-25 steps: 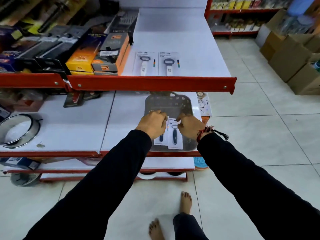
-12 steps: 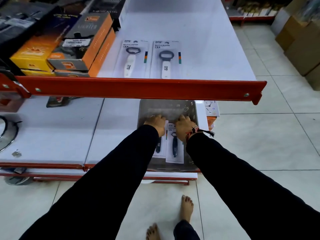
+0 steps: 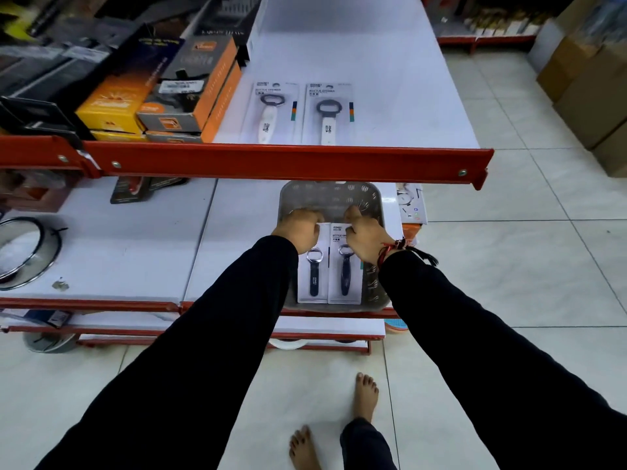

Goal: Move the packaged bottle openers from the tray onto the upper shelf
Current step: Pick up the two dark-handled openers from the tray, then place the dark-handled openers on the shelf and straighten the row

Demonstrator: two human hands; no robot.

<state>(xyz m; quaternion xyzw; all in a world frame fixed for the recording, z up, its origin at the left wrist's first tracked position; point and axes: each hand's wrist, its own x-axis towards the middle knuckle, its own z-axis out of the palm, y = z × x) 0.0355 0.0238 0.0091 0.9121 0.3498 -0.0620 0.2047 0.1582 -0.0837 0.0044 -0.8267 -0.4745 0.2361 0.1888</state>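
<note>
A grey perforated tray (image 3: 353, 195) sits on the lower white shelf, partly under the red lip of the upper shelf (image 3: 390, 96). In the tray lie two carded bottle openers with dark handles, side by side. My left hand (image 3: 298, 227) is closed on the top of the left pack (image 3: 312, 278). My right hand (image 3: 364, 234) is closed on the top of the right pack (image 3: 345, 276). Two white-handled bottle opener packs lie on the upper shelf, one at the left (image 3: 271, 111) and one at the right (image 3: 328, 113), near its front edge.
Orange and black boxes (image 3: 190, 93) are stacked on the upper shelf's left half. A glass pan lid (image 3: 23, 252) lies on the lower shelf at the far left. Cardboard boxes (image 3: 590, 86) stand on the tiled floor at the right. My bare feet (image 3: 364, 395) are below.
The view has shifted closer and downward. Both hands stay at the tops of the two packs in the tray, which now show more of the openers below my hands.
</note>
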